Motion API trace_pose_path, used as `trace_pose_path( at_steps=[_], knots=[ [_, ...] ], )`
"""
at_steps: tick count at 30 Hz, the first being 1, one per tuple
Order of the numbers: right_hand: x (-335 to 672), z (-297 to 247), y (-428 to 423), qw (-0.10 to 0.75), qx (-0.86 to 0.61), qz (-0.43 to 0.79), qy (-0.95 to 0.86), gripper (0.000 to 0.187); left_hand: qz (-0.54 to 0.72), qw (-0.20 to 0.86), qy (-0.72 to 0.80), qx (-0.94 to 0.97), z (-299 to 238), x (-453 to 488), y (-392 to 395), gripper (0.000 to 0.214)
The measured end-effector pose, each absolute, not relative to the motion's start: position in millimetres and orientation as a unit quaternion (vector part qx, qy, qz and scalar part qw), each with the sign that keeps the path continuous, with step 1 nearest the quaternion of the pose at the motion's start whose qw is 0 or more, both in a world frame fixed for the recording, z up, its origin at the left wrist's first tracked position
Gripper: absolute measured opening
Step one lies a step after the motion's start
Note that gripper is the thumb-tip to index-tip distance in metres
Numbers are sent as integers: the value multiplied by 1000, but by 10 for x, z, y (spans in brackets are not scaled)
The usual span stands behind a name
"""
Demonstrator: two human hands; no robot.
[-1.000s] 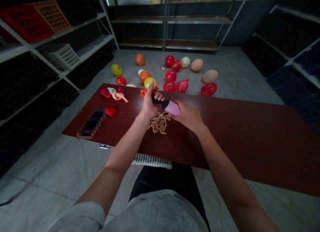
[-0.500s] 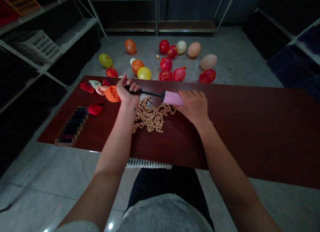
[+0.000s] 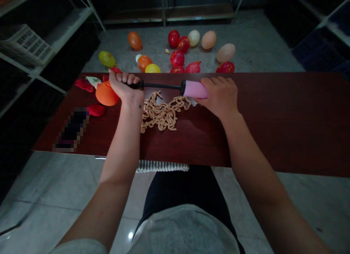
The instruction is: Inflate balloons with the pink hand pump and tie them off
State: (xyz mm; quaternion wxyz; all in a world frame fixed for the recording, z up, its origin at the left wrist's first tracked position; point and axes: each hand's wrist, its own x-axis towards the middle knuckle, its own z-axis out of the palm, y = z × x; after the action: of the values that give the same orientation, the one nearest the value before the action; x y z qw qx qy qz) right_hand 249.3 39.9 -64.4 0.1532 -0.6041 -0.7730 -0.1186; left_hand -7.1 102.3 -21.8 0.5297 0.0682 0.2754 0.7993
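Both my hands hold a balloon pump with a pink barrel point(image 3: 194, 89) and a thin black rod point(image 3: 162, 86). My right hand point(image 3: 221, 96) wraps round the barrel. My left hand point(image 3: 126, 87) is closed round the pump's black end, with part of that end hidden by the fingers. A partly filled orange balloon point(image 3: 107, 93) bulges out to the left of my left hand; its neck is hidden. Beneath the rod, a heap of tan, worm-like curled pieces point(image 3: 162, 113) lies on the dark red table point(image 3: 284, 126).
Flat balloons, among them a red one point(image 3: 96, 109) and a pale green one point(image 3: 93, 81), lie at the table's left. A blurred-out dark slab point(image 3: 73, 128) is nearby. Several inflated balloons point(image 3: 177, 58) rest on the floor beyond. Shelves point(image 3: 199, 13) stand behind and left.
The orange balloon has grown larger. My hands have moved apart, so more of the pump's rod shows. The whole view has tilted, shifting the table upward in the picture.
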Motion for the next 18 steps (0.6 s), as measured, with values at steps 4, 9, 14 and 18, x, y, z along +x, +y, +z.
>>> trace_pose_path(
  at_steps=[4,9,14,18],
  knots=[
    [2333,-652,360,144,-598,-110,-780,52,766,536,348,68,-291,45,1037,50],
    [2110,-628,258,157,-591,-108,-784,47,766,564,293,99,-321,353,886,47],
    [2009,-661,203,161,-593,-99,-783,49,751,585,277,129,-320,531,759,48],
    [2006,-659,245,159,-587,-103,-787,57,744,573,315,138,-331,440,829,50]
  ],
)
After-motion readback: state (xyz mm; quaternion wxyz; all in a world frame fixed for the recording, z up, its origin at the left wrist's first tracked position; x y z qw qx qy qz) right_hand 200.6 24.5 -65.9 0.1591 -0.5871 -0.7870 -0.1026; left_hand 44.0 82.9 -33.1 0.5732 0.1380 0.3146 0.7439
